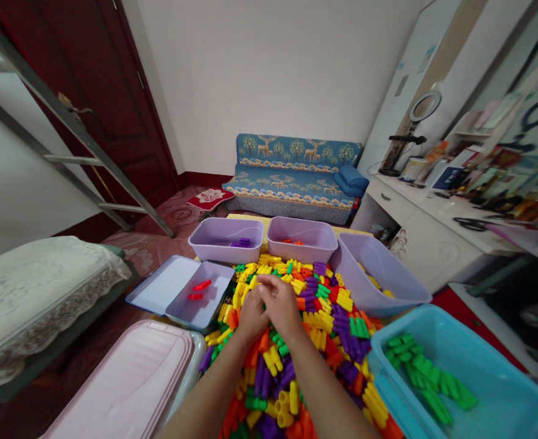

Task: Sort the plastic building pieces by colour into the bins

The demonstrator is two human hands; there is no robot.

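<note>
Above a heap of colourful plastic building blocks [273,360], my two hands meet near the middle. My left hand [252,314] is closed, its fingertips turned inward by a yellow block. My right hand [279,300] curls over towards the left one, fingers bent and pressed together. Whatever lies between the fingers is hidden. Yellow, purple, green, orange and red blocks surround both hands, many joined in small groups.
Around the heap stand a lilac bin with purple blocks [205,239], one with orange blocks [317,244], one with yellow blocks [382,280], a turquoise bin with green blocks [501,366], a lidded box with red blocks [218,277] and a pink-lidded box [131,378].
</note>
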